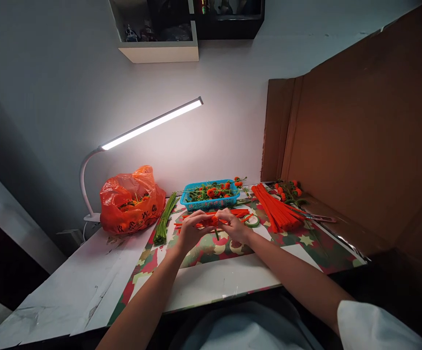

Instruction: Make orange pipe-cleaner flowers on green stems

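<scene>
My left hand (190, 230) and my right hand (234, 225) meet over the patterned paper (211, 248) on the table. Both have their fingers pinched around an orange pipe cleaner piece (211, 222) held between them; a short green stem (217, 235) hangs below it. Loose orange pipe cleaners (240, 212) lie just behind the hands. A roll of green tape (252, 221) sits right beside my right hand.
A blue basket (211, 194) holds orange pompom flowers with green stems. A bundle of orange pipe cleaners (276, 209) lies to the right, green stems (165, 218) to the left, next to an orange plastic bag (132, 199). A lit desk lamp (148, 125) arches overhead. Brown cardboard (360, 146) walls the right side.
</scene>
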A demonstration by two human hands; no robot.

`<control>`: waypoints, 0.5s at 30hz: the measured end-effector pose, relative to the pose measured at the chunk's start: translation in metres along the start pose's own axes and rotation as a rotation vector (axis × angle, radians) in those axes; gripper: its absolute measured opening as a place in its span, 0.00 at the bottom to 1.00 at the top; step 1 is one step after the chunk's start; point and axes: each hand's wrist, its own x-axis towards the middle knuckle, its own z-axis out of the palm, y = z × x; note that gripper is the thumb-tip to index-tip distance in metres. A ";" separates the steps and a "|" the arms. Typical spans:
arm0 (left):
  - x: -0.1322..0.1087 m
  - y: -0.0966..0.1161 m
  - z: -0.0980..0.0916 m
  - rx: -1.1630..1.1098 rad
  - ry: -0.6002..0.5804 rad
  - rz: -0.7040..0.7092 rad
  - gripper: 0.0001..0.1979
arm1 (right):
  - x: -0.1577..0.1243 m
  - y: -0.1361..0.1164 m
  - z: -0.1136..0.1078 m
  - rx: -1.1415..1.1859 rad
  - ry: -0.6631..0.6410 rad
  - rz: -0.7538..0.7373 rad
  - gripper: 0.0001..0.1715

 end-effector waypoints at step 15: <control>-0.005 -0.018 0.001 -0.094 -0.137 -0.017 0.15 | 0.002 0.001 0.001 0.282 -0.181 0.085 0.21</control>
